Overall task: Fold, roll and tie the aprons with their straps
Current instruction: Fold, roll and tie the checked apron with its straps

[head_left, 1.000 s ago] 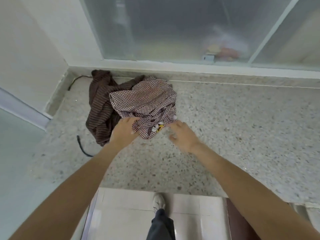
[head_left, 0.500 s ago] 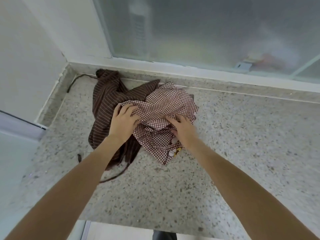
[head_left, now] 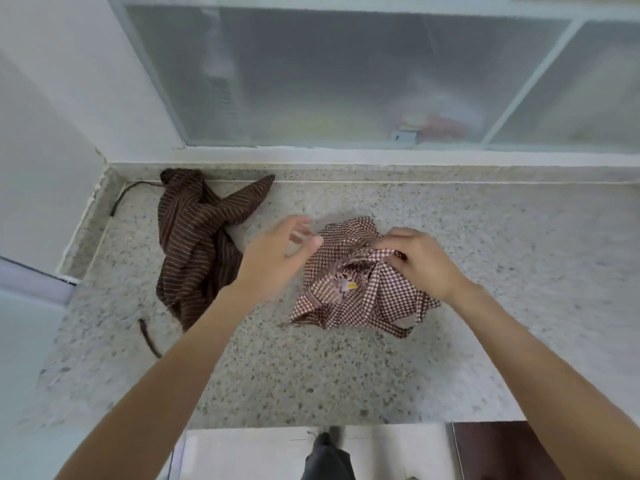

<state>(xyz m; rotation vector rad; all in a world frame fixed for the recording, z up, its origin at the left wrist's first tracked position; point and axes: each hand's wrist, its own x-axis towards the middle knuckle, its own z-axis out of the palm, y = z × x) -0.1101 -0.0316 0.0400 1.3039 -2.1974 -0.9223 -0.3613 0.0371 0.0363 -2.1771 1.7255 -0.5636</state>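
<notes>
The checked apron (head_left: pixel 360 289) lay crumpled in a loose heap on the speckled stone counter (head_left: pixel 502 271), about midway between its near edge and the far upstand, and a little right of centre. A small pale patch with a yellow mark showed among its folds near the middle. The right hand (head_left: pixel 420 261) came in from the right and rested on the upper part of the heap, its fingers curled down and pinching a raised ridge of the checked cloth. The left hand (head_left: pixel 277 261) was just left of the heap, blurred, with fingers spread and relaxed and gripping nothing; whether its fingertips touched the cloth's left edge could not be told.

The striped apron (head_left: pixel 194 251), dark brown with thin pale lines, lay bunched further left on the same counter, apart from the checked one. One end of it reached the far upstand, and another pointed tongue of fabric stretched to the right along the far side. A dark strap (head_left: pixel 123 197) trailed from its far end toward the left corner, and a second strap (head_left: pixel 147 337) ran out from its near end toward the counter's front.

Behind the counter stood a frosted sliding window (head_left: pixel 346 81) in a pale frame. Below the counter's near edge, light floor tiles (head_left: pixel 242 452) showed.
</notes>
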